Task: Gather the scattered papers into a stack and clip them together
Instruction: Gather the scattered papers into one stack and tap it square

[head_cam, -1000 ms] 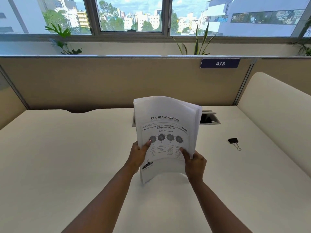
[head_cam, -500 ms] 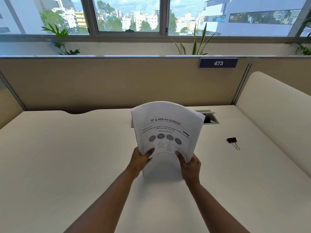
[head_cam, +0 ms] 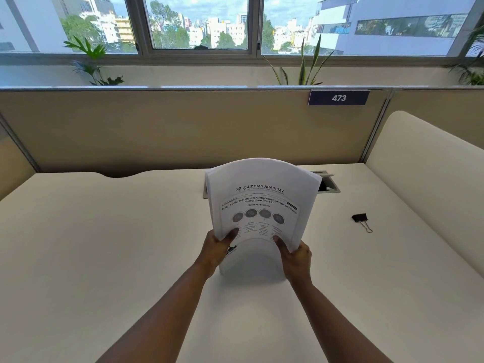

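A stack of white printed papers (head_cam: 262, 195) stands upright on its lower edge in the middle of the cream desk (head_cam: 104, 258). The stack bows outward toward me, its top curling back. My left hand (head_cam: 216, 248) grips its lower left side, thumb on the front sheet. My right hand (head_cam: 294, 254) grips the lower right side the same way. A black binder clip (head_cam: 361, 221) with silver handles lies on the desk to the right, well apart from both hands.
A grey cable hatch (head_cam: 327, 182) sits open in the desk behind the papers. A beige partition (head_cam: 183, 127) with a "473" label (head_cam: 338, 98) closes the back. A cream side panel (head_cam: 432, 179) bounds the right. Plants stand on the window sill.
The stack has bent further into a curve and its top has dropped a little. Both hands have slid slightly lower and stay on the papers. The clip has not moved.
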Motion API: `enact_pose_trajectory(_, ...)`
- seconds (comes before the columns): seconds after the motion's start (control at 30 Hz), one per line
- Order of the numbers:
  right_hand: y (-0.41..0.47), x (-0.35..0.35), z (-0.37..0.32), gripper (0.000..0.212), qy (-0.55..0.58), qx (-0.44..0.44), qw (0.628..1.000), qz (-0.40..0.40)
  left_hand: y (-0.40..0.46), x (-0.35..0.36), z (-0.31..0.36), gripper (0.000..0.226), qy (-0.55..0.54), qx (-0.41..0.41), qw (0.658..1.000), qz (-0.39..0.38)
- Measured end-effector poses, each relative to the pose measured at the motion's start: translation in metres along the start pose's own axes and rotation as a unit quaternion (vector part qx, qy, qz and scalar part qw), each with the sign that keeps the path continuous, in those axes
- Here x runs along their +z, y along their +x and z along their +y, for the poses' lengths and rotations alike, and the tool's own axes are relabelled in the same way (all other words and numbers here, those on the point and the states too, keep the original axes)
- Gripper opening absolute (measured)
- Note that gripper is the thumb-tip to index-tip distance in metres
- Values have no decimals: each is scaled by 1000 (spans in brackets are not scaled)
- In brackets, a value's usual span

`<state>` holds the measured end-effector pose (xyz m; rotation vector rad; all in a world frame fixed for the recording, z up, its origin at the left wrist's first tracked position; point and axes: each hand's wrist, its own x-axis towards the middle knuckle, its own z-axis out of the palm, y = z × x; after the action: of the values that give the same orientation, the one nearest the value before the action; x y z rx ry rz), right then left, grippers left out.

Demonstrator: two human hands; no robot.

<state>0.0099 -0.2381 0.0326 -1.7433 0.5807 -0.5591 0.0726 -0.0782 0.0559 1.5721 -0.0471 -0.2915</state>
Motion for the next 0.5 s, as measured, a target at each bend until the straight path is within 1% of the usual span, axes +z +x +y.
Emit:
enact_pose_trajectory(0.1,2,-1,1,27,-10,2,1000,6,0,0,2,34,10,-1,1000,2)
enact_pose_trajectory(0.27,6,-2,-4,31,-20,1,1000,-1,2,-3,8,31,28,-5,999,18)
enact_pose_trajectory(0.4,15,-10,-11,32,-60,-14,997,-56,8,-10,12,33,35,-19,999,6)
enact_pose_trajectory(0.5,23,-16,-15,34,-75,17,992,-104,10,-13,13,36,26,-42,999,5)
